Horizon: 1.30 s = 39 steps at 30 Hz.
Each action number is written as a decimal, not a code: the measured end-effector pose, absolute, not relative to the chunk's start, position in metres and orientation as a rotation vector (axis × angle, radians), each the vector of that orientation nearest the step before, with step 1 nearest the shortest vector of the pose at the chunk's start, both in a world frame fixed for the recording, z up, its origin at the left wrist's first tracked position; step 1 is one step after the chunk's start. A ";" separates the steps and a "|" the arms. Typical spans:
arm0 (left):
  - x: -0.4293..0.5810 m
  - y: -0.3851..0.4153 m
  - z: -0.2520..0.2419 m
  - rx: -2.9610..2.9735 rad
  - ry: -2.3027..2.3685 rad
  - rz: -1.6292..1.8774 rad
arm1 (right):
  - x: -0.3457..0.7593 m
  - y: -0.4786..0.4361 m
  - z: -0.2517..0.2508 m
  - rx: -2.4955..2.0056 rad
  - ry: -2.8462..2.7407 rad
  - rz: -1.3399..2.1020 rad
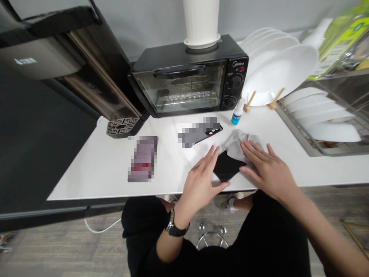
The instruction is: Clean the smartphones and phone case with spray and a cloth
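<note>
A flat black piece [227,166] with pointed corners lies between my hands near the counter's front edge; I cannot tell what kind of thing it is. A crumpled light grey cloth [235,141] lies against its far side. My left hand [200,182] rests at the black piece's left edge, fingers stretched out and thumb apart. Flat over the cloth's right part lies my right hand [266,169], fingers extended, its thumb by the black piece's right corner. Beyond them is a phone [200,132] with its camera side up, partly blurred out. A small white spray bottle [236,113] stands behind the cloth.
Another blurred, purplish phone-like rectangle [143,158] lies on the white counter [86,169] at left. A black toaster oven [187,80] carries a white pot [201,21]. A drinks dispenser [98,69] stands left; plates [276,73] and a dish rack [309,150] are right.
</note>
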State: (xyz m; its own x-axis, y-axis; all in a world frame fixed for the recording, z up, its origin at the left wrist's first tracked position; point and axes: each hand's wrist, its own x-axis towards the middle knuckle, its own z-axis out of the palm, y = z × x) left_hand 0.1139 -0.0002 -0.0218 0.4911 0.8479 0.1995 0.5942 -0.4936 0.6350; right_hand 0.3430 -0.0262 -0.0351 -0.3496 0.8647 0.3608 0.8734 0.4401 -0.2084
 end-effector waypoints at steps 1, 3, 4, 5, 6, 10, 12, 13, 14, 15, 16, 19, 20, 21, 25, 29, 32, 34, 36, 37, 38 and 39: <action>0.114 0.000 -0.022 2.250 1.188 0.688 | 0.343 -0.026 -0.035 -1.421 -2.318 -0.005; 0.114 0.000 -0.023 2.253 1.192 0.686 | 0.345 -0.025 -0.033 -1.196 -2.494 0.141; 0.114 0.000 -0.024 2.254 1.200 0.685 | 0.347 -0.023 -0.033 -1.133 -2.553 0.202; 0.114 0.000 -0.024 2.254 1.211 0.683 | 0.349 -0.022 -0.032 -1.168 -2.543 0.196; 0.114 0.000 -0.024 2.252 1.223 0.679 | 0.352 -0.020 -0.032 -1.319 -2.448 0.136; 0.113 0.000 -0.023 2.263 1.243 0.665 | 0.351 -0.024 -0.031 -1.365 -2.380 0.136; 0.113 0.001 -0.022 2.281 1.263 0.669 | 0.347 -0.026 -0.031 -1.121 -2.495 0.276; 0.114 0.001 -0.022 2.293 1.279 0.671 | 0.348 -0.025 -0.032 -1.078 -2.502 0.302; 0.114 0.001 -0.023 2.313 1.293 0.675 | 0.351 -0.021 -0.032 -1.139 -2.450 0.256; 0.115 0.000 -0.023 2.345 1.301 0.684 | 0.356 -0.016 -0.032 -1.245 -2.375 0.193; 0.116 0.000 -0.024 2.397 1.296 0.698 | 0.362 -0.010 -0.033 -1.332 -2.311 0.135; 0.117 -0.004 -0.030 2.630 1.193 0.792 | 0.383 0.004 -0.032 -1.324 -2.305 0.132; 0.117 -0.006 -0.033 2.698 1.140 0.838 | 0.387 0.006 -0.032 -1.260 -2.318 0.155; 0.117 -0.007 -0.035 2.737 1.092 0.885 | 0.389 0.007 -0.031 -1.215 -2.290 0.156; 0.117 -0.011 -0.038 2.465 1.259 1.020 | 0.376 0.007 -0.030 -1.319 -1.853 -0.007; 0.115 -0.001 -0.031 1.846 1.453 0.993 | 0.335 0.002 -0.034 -1.340 -1.941 0.058; 0.110 0.011 -0.028 1.598 1.325 1.007 | 0.308 -0.007 -0.038 -1.163 -2.252 0.176; 0.107 0.017 -0.027 1.514 1.270 1.000 | 0.300 -0.011 -0.039 -1.197 -2.288 0.175; 0.104 0.019 -0.026 1.463 1.243 0.989 | 0.298 -0.011 -0.039 -1.340 -2.199 0.126; 0.103 0.018 -0.026 1.434 1.231 0.997 | 0.297 -0.011 -0.039 -1.361 -2.176 0.109; 0.103 0.016 -0.025 1.391 1.213 1.022 | 0.296 -0.011 -0.038 -1.329 -2.192 0.104; 0.103 0.014 -0.024 1.334 1.191 1.057 | 0.295 -0.012 -0.036 -1.253 -2.243 0.108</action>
